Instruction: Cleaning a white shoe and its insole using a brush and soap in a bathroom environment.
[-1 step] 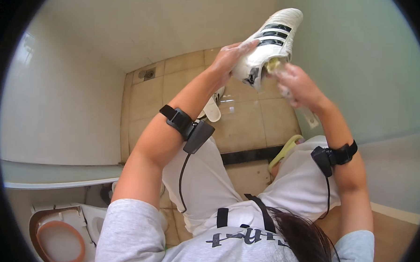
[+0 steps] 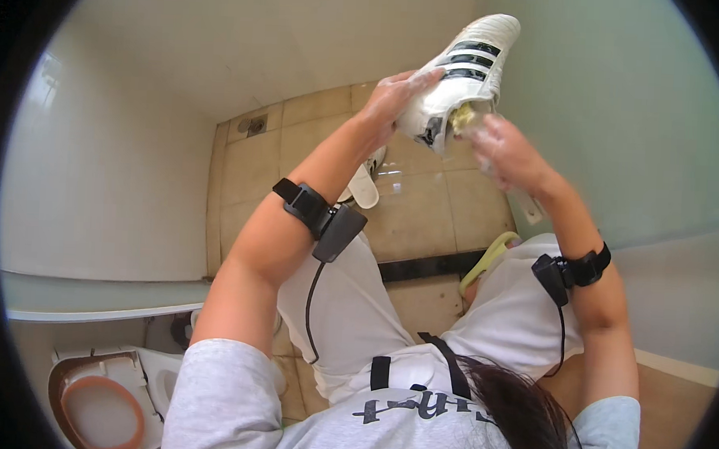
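Note:
My left hand [image 2: 401, 98] is closed around the heel side of a white sneaker [image 2: 462, 80] with black stripes, holding it up with its toe pointing away to the upper right. White suds cling to the fingers. At the shoe's opening are the yellowish bristles of a scrub brush [image 2: 463, 117], partly inside. My right hand [image 2: 507, 151], slightly blurred and also soapy, grips this brush. A pale end of its handle shows below the wrist.
A second white sneaker [image 2: 364, 187] lies on the tiled floor [image 2: 412, 215] beyond my knees. Near the far left corner is a floor drain [image 2: 257, 125]. A frosted panel [image 2: 613, 115] rises close on the right. A toilet [image 2: 156, 376] stands at lower left.
My right hand and the brush have shifted slightly left at the shoe's opening. The left hand and sneaker stay nearly still.

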`<control>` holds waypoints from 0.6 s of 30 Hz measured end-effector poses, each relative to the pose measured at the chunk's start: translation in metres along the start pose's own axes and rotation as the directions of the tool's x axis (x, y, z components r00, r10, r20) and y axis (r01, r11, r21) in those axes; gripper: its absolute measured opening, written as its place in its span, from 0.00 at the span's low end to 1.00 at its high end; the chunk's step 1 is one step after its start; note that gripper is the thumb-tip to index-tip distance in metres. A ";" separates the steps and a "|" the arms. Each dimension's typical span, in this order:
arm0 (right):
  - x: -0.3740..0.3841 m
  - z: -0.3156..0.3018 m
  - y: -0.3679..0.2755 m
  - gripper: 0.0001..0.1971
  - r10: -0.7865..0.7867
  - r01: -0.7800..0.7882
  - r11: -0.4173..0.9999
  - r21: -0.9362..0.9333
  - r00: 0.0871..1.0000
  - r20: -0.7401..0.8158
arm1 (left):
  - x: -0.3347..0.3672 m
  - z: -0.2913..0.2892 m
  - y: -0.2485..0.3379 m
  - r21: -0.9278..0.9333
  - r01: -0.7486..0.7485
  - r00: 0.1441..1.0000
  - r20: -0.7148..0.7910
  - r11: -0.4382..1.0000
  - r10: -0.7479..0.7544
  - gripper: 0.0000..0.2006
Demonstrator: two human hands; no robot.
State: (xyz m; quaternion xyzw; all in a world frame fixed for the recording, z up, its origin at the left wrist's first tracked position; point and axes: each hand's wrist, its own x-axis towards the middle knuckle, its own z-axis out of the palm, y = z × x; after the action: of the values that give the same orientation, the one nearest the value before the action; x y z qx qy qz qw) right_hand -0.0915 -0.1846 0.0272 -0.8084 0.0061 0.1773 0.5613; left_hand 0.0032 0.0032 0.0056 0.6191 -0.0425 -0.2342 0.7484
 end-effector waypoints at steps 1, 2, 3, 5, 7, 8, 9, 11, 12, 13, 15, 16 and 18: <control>0.005 0.001 0.013 0.14 -0.236 0.227 0.952 -0.206 0.972 -0.022 | 0.000 0.004 0.002 -0.017 -0.005 1.000 -0.014 1.000 0.005 0.27; 0.016 0.005 0.039 0.14 -0.458 0.421 0.812 -0.403 0.889 0.007 | 0.003 0.006 0.003 -0.036 -0.001 1.000 -0.007 0.999 0.001 0.26; 0.017 0.013 0.034 0.14 -0.644 0.572 0.597 -0.562 0.760 0.090 | 0.006 0.003 0.003 -0.053 0.006 1.000 -0.012 0.999 -0.007 0.26; 0.010 0.015 0.023 0.14 -0.374 0.391 0.745 -0.541 0.916 0.147 | 0.009 -0.002 0.001 -0.035 0.017 0.999 -0.030 0.999 -0.018 0.25; 0.008 0.013 0.014 0.14 -0.302 0.366 0.703 -0.610 0.930 0.210 | 0.012 -0.004 0.003 0.026 0.025 0.999 -0.044 0.999 -0.024 0.24; 0.010 0.010 0.015 0.13 -0.346 0.391 0.669 -0.631 0.916 0.201 | 0.016 -0.005 0.002 -0.004 0.032 0.999 -0.020 0.999 -0.032 0.24; 0.013 0.009 0.019 0.13 -0.402 0.419 0.636 -0.648 0.897 0.186 | 0.016 -0.005 0.004 0.014 0.043 0.998 -0.037 0.999 -0.042 0.25; 0.019 0.004 0.020 0.13 -0.355 0.360 0.773 -0.521 0.928 0.115 | 0.014 -0.006 0.008 0.049 0.067 0.995 -0.073 0.997 -0.063 0.25; 0.017 -0.003 0.008 0.13 -0.238 0.253 0.900 -0.353 0.967 0.089 | 0.013 -0.010 0.006 0.050 0.043 0.997 -0.065 0.998 -0.040 0.25; 0.015 -0.007 -0.001 0.13 -0.116 0.128 0.976 -0.178 0.990 0.077 | 0.012 -0.013 0.008 0.050 0.009 0.999 -0.046 0.999 -0.007 0.25; 0.016 -0.011 -0.001 0.12 -0.100 0.071 0.979 0.190 0.984 0.144 | 0.013 -0.014 0.010 0.058 -0.035 0.999 -0.014 0.998 0.036 0.25; 0.019 -0.018 -0.001 0.12 -0.083 0.033 0.960 0.277 0.982 0.169 | 0.014 -0.013 0.010 0.065 -0.046 0.999 0.000 0.997 0.047 0.26; 0.021 -0.023 -0.001 0.11 -0.065 -0.027 0.918 0.397 0.974 0.218 | 0.014 -0.013 0.009 0.048 -0.054 0.998 0.034 0.997 0.053 0.26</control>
State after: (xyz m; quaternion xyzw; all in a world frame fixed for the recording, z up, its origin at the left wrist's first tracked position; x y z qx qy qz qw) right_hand -0.0654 -0.2017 0.0291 -0.6522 -0.0301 0.2578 0.7122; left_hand 0.0231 0.0107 0.0075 0.6321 -0.0771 -0.2231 0.7381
